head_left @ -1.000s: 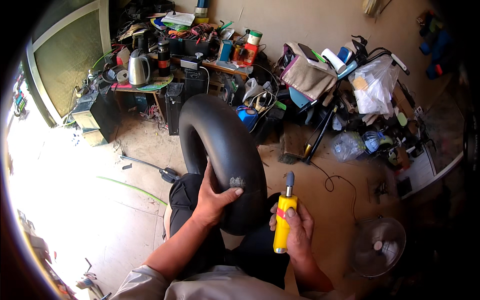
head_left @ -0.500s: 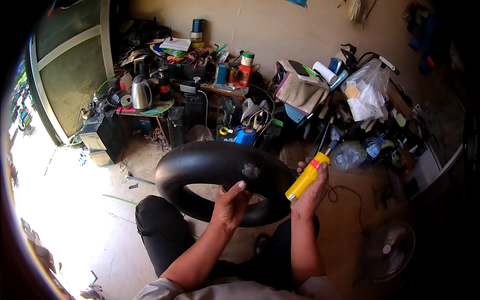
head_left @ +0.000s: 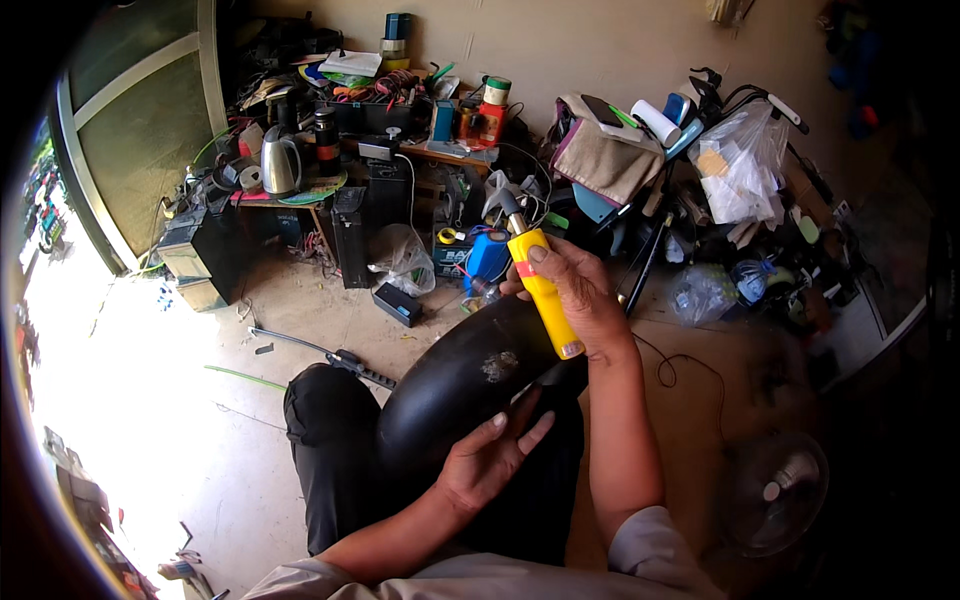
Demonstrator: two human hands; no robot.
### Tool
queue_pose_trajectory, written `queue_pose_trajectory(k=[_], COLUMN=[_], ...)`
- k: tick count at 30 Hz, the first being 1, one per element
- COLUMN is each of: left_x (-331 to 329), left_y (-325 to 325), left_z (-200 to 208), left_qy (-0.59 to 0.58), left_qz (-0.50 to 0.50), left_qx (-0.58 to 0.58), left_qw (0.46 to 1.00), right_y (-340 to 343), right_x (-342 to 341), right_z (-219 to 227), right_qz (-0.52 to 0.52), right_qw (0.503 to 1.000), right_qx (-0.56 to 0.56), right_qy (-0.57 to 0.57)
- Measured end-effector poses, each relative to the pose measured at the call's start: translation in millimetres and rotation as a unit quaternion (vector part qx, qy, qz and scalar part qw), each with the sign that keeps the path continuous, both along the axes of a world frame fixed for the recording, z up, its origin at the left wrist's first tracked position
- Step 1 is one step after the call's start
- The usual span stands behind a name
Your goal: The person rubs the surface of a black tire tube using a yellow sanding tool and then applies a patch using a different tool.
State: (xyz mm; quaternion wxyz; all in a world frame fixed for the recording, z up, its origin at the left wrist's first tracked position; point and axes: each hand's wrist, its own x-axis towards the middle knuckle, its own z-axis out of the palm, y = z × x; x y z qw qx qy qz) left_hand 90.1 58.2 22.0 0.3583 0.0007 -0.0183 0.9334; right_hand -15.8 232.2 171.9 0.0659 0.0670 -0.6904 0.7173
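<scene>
A black inner tube (head_left: 440, 400), puffed up with air, leans across my lap, a scuffed grey patch (head_left: 498, 367) on its upper side. My left hand (head_left: 490, 460) is open beside the tube's near side, fingers apart; whether they touch the rubber I cannot tell. Above the tube's far right part, my right hand (head_left: 580, 300) is wrapped round a yellow hand tool (head_left: 545, 295) with a red band and a dark metal tip. The tool's tip points up and away from me; its exact kind does not show.
A low cluttered bench with a kettle (head_left: 281, 165) and tools stands ahead. A small black box (head_left: 397, 304) and a black cable-like strip (head_left: 350, 362) lie on the floor. To the right are a plastic bag (head_left: 738, 170), bottles and a fan (head_left: 775, 490).
The tube has tipped and come nearer, onto my lap. My left hand has let go its grip and spread its fingers. My right hand has lifted the yellow tool up and leftward.
</scene>
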Motion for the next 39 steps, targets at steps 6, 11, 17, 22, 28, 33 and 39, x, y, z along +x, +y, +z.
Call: queue_pose_trajectory(k=[6,11,17,22,28,33,39], left_x=[9.1,18.8,-61.4,-134.8,-96.6,-71.6,-52.3], left_y=[18.4,-41.6,-78.3,-58.8,-63.9,-79.7,-84.2], left_z=[-29.9,16.8,55.7,35.0,5.2,-12.4,-29.7], left_qy=[0.03,0.231,0.579,0.554,0.419,0.242,0.26], left_qz=[-0.093,-0.134,0.254,-0.079,-0.04,0.014,0.082], left_qx=[0.001,-0.236,-0.659,-0.523,-0.503,-0.497,-0.515], left_qw=[0.995,0.934,0.408,0.642,0.755,0.833,0.813], right_y=[-6.0,-15.4,6.0,0.9,-10.5,-23.5,-42.7], right_x=[-8.6,11.8,80.3,136.9,179.3,185.4,169.5], right_z=[-15.0,-36.9,-9.8,-49.0,-89.4,-90.8,-86.7], right_qz=[0.142,0.059,-0.042,-0.085,-0.141,-0.141,-0.116], right_qw=[0.982,0.991,0.99,0.993,0.989,0.976,0.956], right_qx=[-0.035,-0.115,-0.121,-0.08,0.035,0.165,0.27], right_qy=[-0.123,-0.031,0.063,0.01,-0.016,-0.002,0.001])
